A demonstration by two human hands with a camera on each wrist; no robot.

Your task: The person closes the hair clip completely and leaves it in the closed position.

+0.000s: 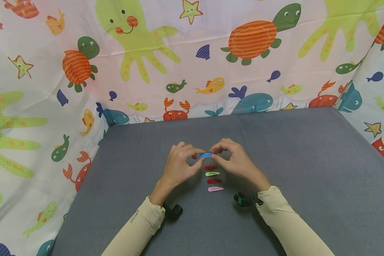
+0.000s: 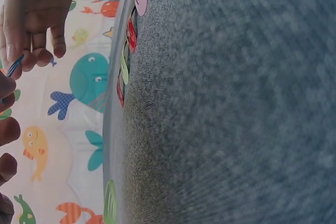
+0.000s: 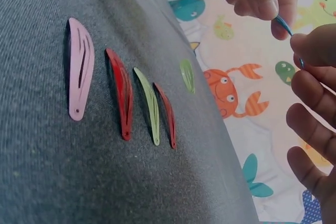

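Note:
A blue snap hair clip (image 1: 206, 155) is held above the table between both hands. My left hand (image 1: 181, 163) pinches its left end between thumb and finger. At the other end, my right hand (image 1: 236, 160) pinches it the same way. Below the hands, in a column, lie a red hair clip (image 1: 210, 167), a light green hair clip (image 1: 212, 174), another red hair clip (image 1: 214, 181) and a pink hair clip (image 1: 216, 189). The right wrist view also shows a second green hair clip (image 3: 187, 75) farther off, which I cannot make out in the head view.
Grey cloth covers the table (image 1: 294, 153). A curtain printed with sea animals (image 1: 192, 67) hangs along the back and both sides. Each wrist carries a black strapped device, one at the left (image 1: 173, 212) and one at the right (image 1: 246, 200).

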